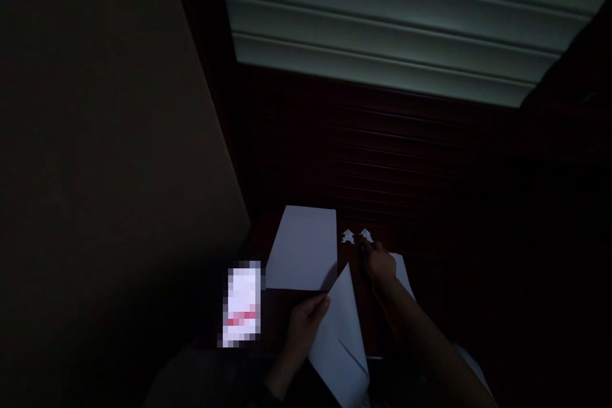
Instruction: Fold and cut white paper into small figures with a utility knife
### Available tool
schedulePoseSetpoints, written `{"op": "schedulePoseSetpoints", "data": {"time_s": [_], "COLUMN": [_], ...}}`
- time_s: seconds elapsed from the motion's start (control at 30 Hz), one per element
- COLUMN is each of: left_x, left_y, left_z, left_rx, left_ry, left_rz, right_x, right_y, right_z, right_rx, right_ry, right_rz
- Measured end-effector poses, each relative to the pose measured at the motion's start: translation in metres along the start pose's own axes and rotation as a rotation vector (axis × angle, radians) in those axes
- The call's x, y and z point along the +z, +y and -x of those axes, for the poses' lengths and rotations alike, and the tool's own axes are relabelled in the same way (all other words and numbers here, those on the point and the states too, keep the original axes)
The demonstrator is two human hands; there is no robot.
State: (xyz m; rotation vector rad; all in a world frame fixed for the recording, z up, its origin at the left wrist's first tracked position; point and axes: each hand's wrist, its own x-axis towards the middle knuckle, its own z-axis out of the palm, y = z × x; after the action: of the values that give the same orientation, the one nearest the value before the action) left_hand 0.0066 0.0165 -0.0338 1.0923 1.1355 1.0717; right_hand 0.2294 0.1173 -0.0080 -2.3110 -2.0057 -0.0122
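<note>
In the dim light my left hand (306, 325) pinches the upper left edge of a white sheet of paper (342, 325). That sheet is partly folded, with a diagonal flap near its lower end, and hangs at the table's front edge. My right hand (380, 262) reaches forward with its index finger stretched out, the tip at the lower edge of a small white origami frog (366, 234). The fingers look apart, though darkness hides part of them. A second origami frog (348, 236) lies just left of it, untouched.
A flat white sheet of paper (303, 248) lies at the back left of the dark table (275, 312). Another white sheet (402, 273) shows partly behind my right forearm. A bright pixelated object (243, 303) stands at left. Beyond are a wall (105, 140) and slatted panel (373, 146).
</note>
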Motion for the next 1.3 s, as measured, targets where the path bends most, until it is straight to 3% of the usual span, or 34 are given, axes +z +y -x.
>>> {"op": "schedulePoseSetpoints", "data": {"time_s": [0.33, 0.53, 0.7, 0.83, 1.07, 1.3], "left_x": [0.0, 0.0, -0.001, 0.0, 0.0, 0.0], "left_y": [0.004, 0.001, -0.001, -0.002, -0.005, -0.005], "left_z": [0.001, 0.002, 0.003, 0.003, 0.002, 0.003], "left_rx": [0.011, 0.011, 0.028, 0.021, 0.039, 0.042], "left_ry": [-0.029, -0.008, -0.016, -0.018, -0.028, -0.023], "left_rz": [-0.013, -0.004, -0.024, -0.031, -0.055, -0.065], "right_x": [-0.006, -0.007, 0.0, 0.001, -0.005, 0.003], "right_y": [0.002, 0.002, 0.002, 0.007, 0.028, 0.04], "right_z": [-0.001, -0.024, -0.055, -0.069, -0.082, -0.079], "right_rx": [-0.068, 0.158, 0.226, 0.197, 0.022, 0.051], "right_ry": [0.031, 0.023, -0.023, -0.072, -0.112, -0.085], "right_rz": [0.007, -0.079, -0.097, -0.125, -0.219, -0.3]}}
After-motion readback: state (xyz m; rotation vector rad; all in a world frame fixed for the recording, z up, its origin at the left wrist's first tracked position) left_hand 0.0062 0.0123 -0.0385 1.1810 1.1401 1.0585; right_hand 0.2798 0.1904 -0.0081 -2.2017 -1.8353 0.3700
